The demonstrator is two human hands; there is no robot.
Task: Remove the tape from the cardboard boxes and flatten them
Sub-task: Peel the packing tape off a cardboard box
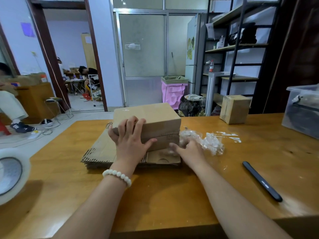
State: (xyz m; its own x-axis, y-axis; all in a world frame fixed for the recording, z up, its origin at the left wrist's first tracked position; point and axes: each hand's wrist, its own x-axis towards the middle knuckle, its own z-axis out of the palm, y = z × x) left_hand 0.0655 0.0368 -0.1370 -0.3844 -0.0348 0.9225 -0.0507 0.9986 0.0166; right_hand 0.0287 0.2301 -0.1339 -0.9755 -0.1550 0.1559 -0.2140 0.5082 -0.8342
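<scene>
Wooden table (172, 195): flattened cardboard stack (101, 152) centre, crumpled tape (212, 144) beside, black pen (262, 181), small box (234, 109), clear bin (302, 114).

Your right hand (188, 150) blurs at the fingertips, so you cannot tell whether it pinches anything against the cardboard box (155, 118). Your left hand (131, 140) hides the box's near left corner. The tape roll (12, 173) and the plastic bin (303, 88) are cut off by the side edges.
</scene>
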